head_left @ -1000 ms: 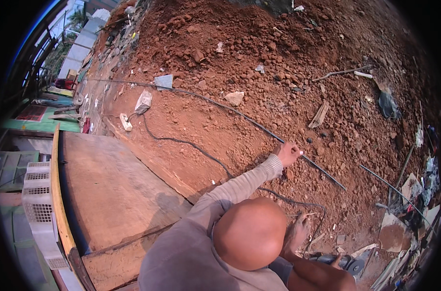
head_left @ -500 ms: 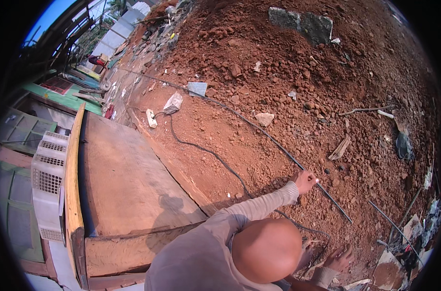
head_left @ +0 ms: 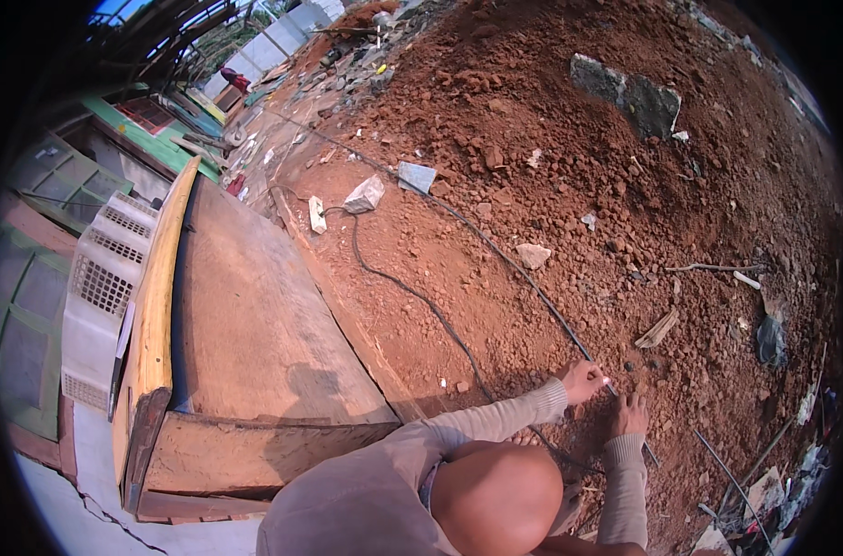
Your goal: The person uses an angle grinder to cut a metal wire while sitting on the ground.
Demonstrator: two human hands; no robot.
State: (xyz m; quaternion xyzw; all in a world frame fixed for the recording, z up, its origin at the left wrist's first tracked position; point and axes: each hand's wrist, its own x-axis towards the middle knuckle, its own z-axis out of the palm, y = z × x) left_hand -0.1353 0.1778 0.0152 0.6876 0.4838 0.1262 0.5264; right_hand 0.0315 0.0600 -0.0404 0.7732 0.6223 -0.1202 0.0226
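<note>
A long, thin dark metal rod (head_left: 523,278) runs over the red soil from the upper left down to my hands. My left hand (head_left: 583,381) is pinched closed beside the rod, with a small pale piece at its fingertips, too small to name surely. Close by, my right hand (head_left: 629,417) has its fingers closed over the rod near its lower end. That end pokes out past the hand. Part of the rod lies hidden under both hands. My bare knee (head_left: 500,496) is bent up between my arms.
A wooden box-like piece (head_left: 264,324) stands at the left beside a white perforated plastic panel (head_left: 106,278). A black cable (head_left: 412,292) leads to a white socket block (head_left: 318,215). Stones, a concrete chunk (head_left: 630,93) and another thin rod (head_left: 732,482) lie about.
My right hand has come up from the lower right onto the rod, next to my left hand. My left hand stays at the rod. The whole view has shifted slightly.
</note>
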